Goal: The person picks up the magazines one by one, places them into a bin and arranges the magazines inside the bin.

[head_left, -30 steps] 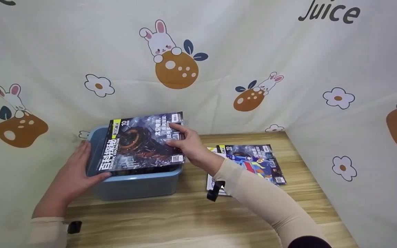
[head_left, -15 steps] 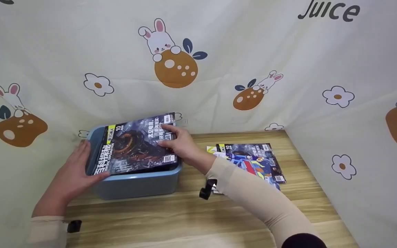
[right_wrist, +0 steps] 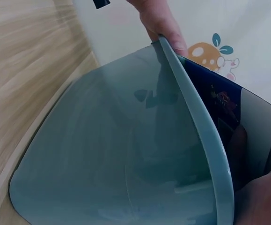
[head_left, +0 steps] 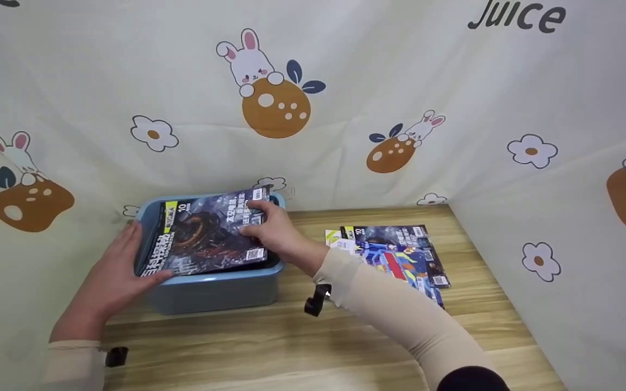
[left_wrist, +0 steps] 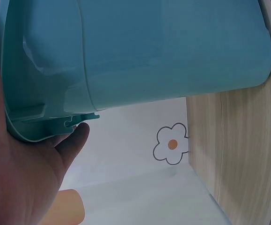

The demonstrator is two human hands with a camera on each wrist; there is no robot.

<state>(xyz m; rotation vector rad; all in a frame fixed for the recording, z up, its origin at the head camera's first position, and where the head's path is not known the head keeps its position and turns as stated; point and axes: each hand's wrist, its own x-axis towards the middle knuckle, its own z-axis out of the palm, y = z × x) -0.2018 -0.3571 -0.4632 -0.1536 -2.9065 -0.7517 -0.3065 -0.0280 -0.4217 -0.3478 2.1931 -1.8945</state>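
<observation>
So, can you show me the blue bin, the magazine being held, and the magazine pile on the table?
Blue bin point(head_left: 215, 296): head view, on its front wall.
Held magazine point(head_left: 204, 233): head view, on its front cover.
Magazine pile point(head_left: 394, 264): head view, on the top cover's red patch.

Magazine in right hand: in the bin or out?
Partly in: head view shows the magazine with left edge inside the bin; right wrist view, part above the rim.

One magazine point(head_left: 204, 239) sits partly in the bin point(head_left: 215, 296) on the counter's point(head_left: 226, 347) left; overlapping magazines point(head_left: 394, 258) lie right; cloth point(head_left: 345, 81) hangs on the far side.
</observation>
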